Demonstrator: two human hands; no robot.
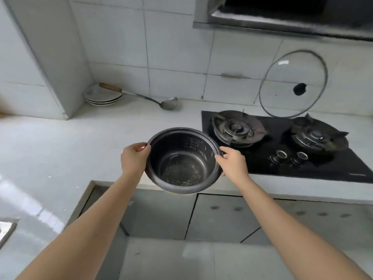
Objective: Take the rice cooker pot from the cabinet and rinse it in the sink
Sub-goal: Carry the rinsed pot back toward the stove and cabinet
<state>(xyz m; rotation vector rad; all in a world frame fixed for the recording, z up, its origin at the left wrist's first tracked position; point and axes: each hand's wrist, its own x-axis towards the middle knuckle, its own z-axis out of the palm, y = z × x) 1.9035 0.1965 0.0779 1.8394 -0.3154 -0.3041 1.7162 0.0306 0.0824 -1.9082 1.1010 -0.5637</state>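
The dark rice cooker pot (182,158) is held in the air over the front edge of the white counter, tilted so its scratched inside faces me. My left hand (134,158) grips its left rim, thumb over the edge. My right hand (232,161) grips the right rim the same way. A corner of the steel sink (6,231) shows at the far left edge. The cabinet doors (222,217) below the counter look closed.
A black two-burner gas hob (282,142) lies to the right, with a glass lid (292,83) leaning on the tiled wall behind it. Stacked white plates (103,97) and a ladle (159,102) sit at the counter's back. A range hood (282,15) hangs top right.
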